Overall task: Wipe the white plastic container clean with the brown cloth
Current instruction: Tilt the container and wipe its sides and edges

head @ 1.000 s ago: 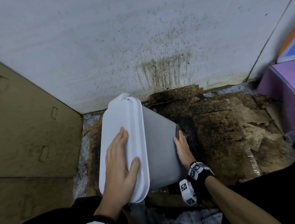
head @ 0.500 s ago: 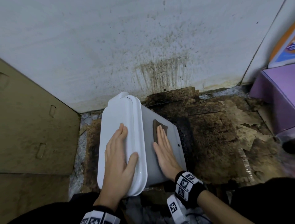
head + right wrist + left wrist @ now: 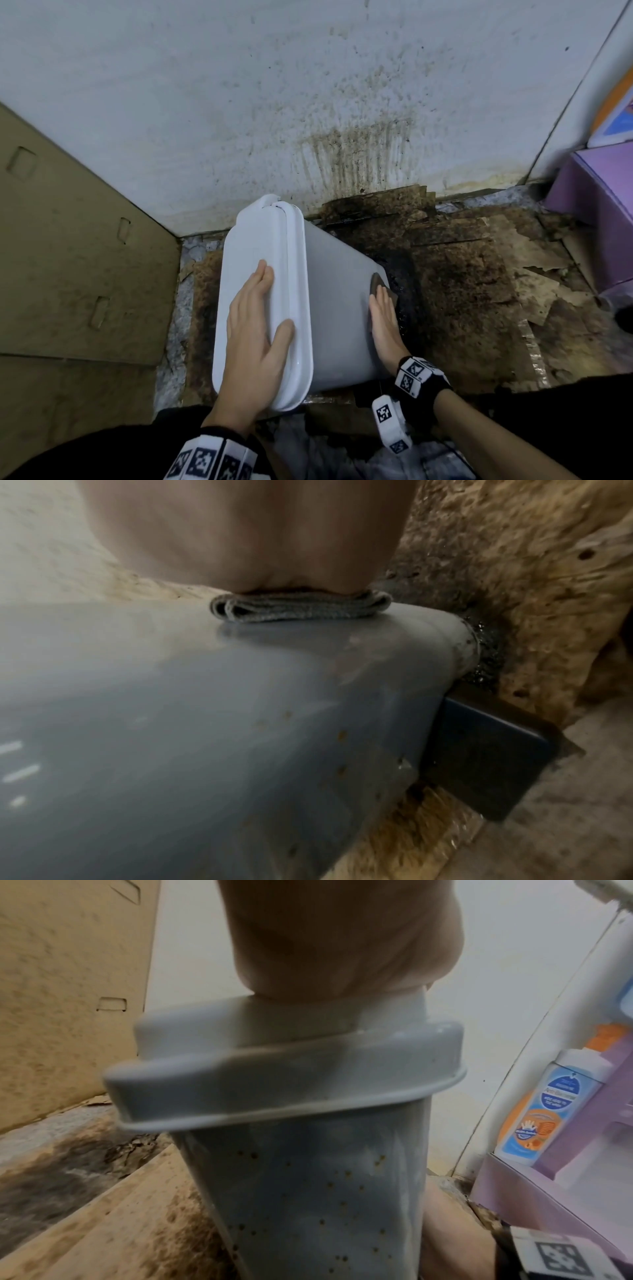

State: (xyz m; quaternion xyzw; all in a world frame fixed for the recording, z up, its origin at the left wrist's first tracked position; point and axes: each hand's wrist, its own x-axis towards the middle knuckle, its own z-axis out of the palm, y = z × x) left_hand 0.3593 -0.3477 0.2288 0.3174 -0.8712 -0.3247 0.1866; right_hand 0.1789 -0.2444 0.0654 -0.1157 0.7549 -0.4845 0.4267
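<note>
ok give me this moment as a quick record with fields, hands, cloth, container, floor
left hand: flat on the lid, fingers straight, steadying
right hand: flat, pressing the brown cloth against the container's side
brown cloth: folded, under the right fingers, near the base end of the side wall
white plastic container: tilted, lid on, base toward the floor
container surface: small brown specks visible in both wrist views
floor: stained, wet-looking cardboard
wall: white, brown drip marks behind the container
</note>
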